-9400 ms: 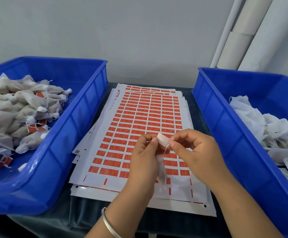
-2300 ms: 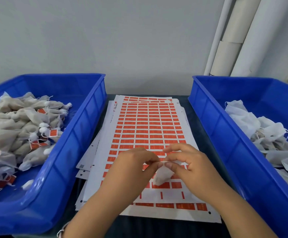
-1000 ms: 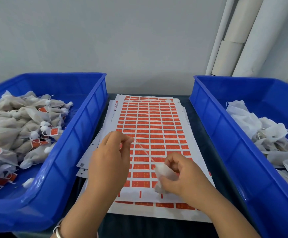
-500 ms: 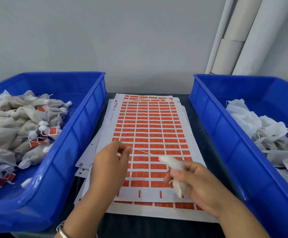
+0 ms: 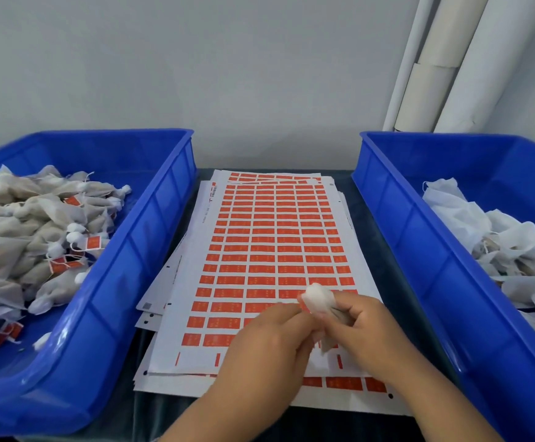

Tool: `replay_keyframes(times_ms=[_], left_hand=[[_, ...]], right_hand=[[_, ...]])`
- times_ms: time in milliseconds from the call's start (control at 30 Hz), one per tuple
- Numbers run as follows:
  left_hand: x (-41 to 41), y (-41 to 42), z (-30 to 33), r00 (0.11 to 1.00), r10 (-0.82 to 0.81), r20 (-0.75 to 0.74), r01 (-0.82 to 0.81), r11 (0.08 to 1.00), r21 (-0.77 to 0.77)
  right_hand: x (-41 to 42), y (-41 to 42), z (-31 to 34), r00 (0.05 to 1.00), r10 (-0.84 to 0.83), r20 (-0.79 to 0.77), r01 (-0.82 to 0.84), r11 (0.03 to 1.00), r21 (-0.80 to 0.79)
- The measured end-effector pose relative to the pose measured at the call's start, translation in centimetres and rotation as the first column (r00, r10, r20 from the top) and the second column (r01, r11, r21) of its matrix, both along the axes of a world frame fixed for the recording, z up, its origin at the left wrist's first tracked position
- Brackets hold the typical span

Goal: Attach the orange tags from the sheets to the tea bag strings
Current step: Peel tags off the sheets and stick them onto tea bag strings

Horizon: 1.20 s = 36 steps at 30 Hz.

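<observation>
A stack of white sheets (image 5: pixel 272 237) printed with rows of orange tags lies between two blue bins. Over the near end of the top sheet, my right hand (image 5: pixel 365 333) grips a small white tea bag (image 5: pixel 319 298), its gathered top sticking up past my fingers. My left hand (image 5: pixel 266 346) has come up against it from the left, fingers curled, fingertips meeting the bag beside my right thumb. The string is hidden between my hands. I cannot tell whether an orange tag is on it.
The left blue bin (image 5: pixel 138 250) holds several filled tea bags with orange tags (image 5: pixel 90 242) on their strings. The right blue bin (image 5: pixel 419 237) holds white tea bags (image 5: pixel 483 231) without tags. White pipes (image 5: pixel 445 59) run up the wall behind.
My left hand, which held the string stretched out to the left, has moved right to meet my right hand. The tea bag has risen slightly in my right hand.
</observation>
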<state>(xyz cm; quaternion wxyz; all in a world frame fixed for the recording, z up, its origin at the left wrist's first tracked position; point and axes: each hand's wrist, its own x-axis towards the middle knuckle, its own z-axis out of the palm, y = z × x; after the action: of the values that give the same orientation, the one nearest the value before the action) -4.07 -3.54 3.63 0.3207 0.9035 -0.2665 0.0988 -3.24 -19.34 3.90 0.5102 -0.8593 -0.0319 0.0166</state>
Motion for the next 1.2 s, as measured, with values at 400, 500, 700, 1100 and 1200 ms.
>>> replay_keyframes(times_ms=[400, 500, 700, 1100, 1200], left_hand=[[3.6, -1.1, 0.5, 0.954, -0.064, -0.294, -0.087, 0.877, -0.472], [3.8, -1.6, 0.1, 0.927, -0.084, -0.367, -0.145, 0.819, -0.555], [4.0, -2.5, -0.8, 0.875, -0.058, -0.48, -0.32, 0.675, -0.664], [4.2, -2.4, -1.5, 0.799, -0.063, -0.598, -0.435, 0.627, -0.646], [4.3, -2.3, -1.5, 0.772, -0.059, -0.633, -0.466, 0.624, -0.627]], right_hand=[[1.0, 0.4, -0.4, 0.984, 0.148, 0.096, -0.15, 0.988, 0.017], [1.3, 0.5, -0.9, 0.987, 0.104, 0.124, -0.104, 0.995, -0.005], [1.8, 1.2, -2.3, 0.969, -0.001, 0.246, 0.011, 0.999, -0.043], [1.7, 1.6, -3.5, 0.837, -0.085, 0.541, 0.172, 0.979, -0.113], [1.8, 1.6, -3.7, 0.79, -0.105, 0.604, 0.234, 0.962, -0.139]])
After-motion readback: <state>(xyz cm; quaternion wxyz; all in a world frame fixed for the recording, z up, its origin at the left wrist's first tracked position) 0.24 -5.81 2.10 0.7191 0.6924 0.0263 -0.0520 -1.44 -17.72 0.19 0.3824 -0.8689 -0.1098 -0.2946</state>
